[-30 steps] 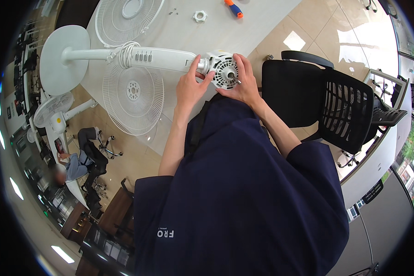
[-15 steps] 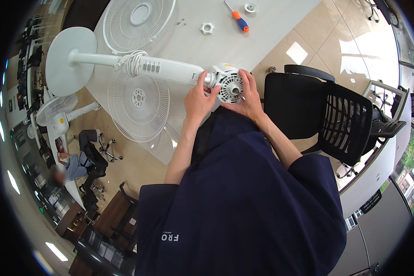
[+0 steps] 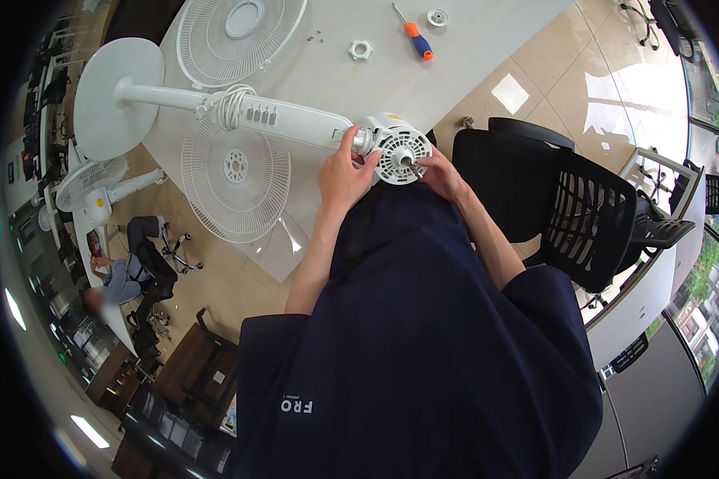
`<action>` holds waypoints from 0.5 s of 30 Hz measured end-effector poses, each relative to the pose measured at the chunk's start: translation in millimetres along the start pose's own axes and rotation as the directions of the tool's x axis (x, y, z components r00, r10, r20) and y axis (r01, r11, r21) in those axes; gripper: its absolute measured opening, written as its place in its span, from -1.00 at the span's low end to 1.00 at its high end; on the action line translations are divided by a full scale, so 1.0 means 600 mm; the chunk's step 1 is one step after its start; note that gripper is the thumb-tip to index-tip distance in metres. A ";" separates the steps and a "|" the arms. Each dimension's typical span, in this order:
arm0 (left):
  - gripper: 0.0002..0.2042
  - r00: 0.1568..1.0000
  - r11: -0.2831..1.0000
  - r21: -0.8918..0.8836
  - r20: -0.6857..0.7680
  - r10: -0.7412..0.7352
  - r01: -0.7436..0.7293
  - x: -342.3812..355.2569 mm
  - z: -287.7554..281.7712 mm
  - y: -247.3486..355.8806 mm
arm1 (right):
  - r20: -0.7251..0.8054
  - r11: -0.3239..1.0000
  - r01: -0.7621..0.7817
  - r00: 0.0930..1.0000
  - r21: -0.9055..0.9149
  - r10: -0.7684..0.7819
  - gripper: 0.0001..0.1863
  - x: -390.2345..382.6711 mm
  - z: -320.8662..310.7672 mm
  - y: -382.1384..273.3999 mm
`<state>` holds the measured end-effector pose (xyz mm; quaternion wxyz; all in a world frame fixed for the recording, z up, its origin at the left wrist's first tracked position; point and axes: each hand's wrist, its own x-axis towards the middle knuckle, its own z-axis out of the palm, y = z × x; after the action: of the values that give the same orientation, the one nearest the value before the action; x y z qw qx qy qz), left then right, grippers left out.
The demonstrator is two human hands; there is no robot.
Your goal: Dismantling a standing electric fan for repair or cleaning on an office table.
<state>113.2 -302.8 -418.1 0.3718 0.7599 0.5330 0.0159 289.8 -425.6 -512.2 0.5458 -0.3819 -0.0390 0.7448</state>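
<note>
A white fan stand point(image 3: 303, 120) lies across the table, its motor housing point(image 3: 391, 144) at the near edge with the slotted front facing me. My left hand point(image 3: 346, 176) is closed around the housing's left side, by the joint with the stand's neck. At the housing's centre a metal shaft point(image 3: 411, 163) sticks out. My right hand point(image 3: 442, 174) has thumb and fingers pinched at the shaft's tip. Beyond lie a white plastic ring nut point(image 3: 360, 50), a screwdriver point(image 3: 418, 41) with an orange and blue handle, and a small round white cap point(image 3: 437, 17).
Two white wire fan grilles, one point(image 3: 236, 182) nearer and one point(image 3: 240, 40) farther, flank the stand. Its round base point(image 3: 118, 100) is at the left. Several small screws point(image 3: 315, 37) lie on the table point(image 3: 487, 24). A black chair point(image 3: 511, 184) stands close on the right. A person point(image 3: 128, 279) sits far left.
My right hand has left the housing's right rim and moved down to the shaft, fingers drawn into a pinch. The left hand keeps its hold. The view has shifted slightly.
</note>
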 end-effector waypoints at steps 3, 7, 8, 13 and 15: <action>-0.43 1.000 1.000 -0.031 0.002 -0.004 0.004 0.000 -0.003 0.003 | 0.096 0.990 0.000 0.995 0.141 -0.013 -0.11 0.012 -0.002 0.003; -0.44 1.000 0.999 -0.039 0.017 -0.019 0.019 -0.003 -0.001 0.003 | 0.076 0.986 0.070 0.994 0.151 -0.082 -0.09 0.014 -0.001 0.013; -0.44 1.000 0.999 -0.048 0.017 -0.014 0.014 -0.003 0.000 0.004 | 0.073 0.985 0.072 0.994 0.157 -0.084 -0.09 0.013 -0.002 0.013; -0.47 0.999 0.998 -0.052 0.027 0.030 -0.029 -0.005 -0.004 0.003 | -0.002 0.994 0.099 0.995 0.051 -0.099 -0.15 0.002 0.007 0.005; -0.47 0.999 0.998 -0.044 0.028 0.043 -0.042 -0.004 -0.004 0.004 | -0.015 0.994 0.100 0.995 0.053 -0.100 -0.17 -0.002 0.009 0.004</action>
<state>113.1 -303.7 -414.3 0.3955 0.7628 0.5110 0.0245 285.0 -425.5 -509.1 0.5927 -0.3692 -0.0350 0.7150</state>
